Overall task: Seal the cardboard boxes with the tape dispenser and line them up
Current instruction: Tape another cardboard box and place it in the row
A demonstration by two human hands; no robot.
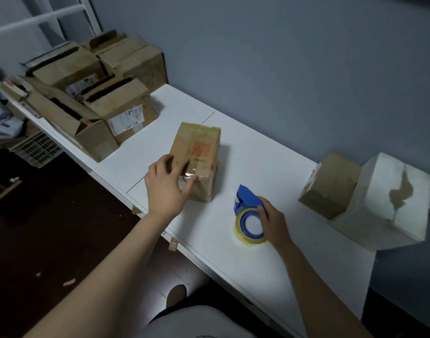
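One cardboard box (196, 152) stands in the middle of the white desk (270, 154). It lies lengthwise away from the person, and a strip of clear tape runs along its top and down its near face. The left grip (166, 189) rests on that near end, its fingers (188, 186) spread and fairly straight, touching the tape where it turns over the edge.

One tape dispenser (248, 203), blue with a single roll of yellowish clear tape (250, 228), lies on the desk just right of the box and apart from it. The right grip (273, 220) is curled over its far side and holds it against the desk.

Two more boxes sit at the right end of the desk, touching each other: a small brown box (331, 186) and a larger white box (389, 203) with a torn patch on its side.

At the left end is a heap of open brown boxes (94, 93), at least four (where they overlap the count is unclear), and two of them carry white labels.

Two tape scraps (173, 245) hang from the desk's front edge. One slatted crate (36, 147) sits below the heap, and a blue-grey wall (282, 57) runs behind the desk.
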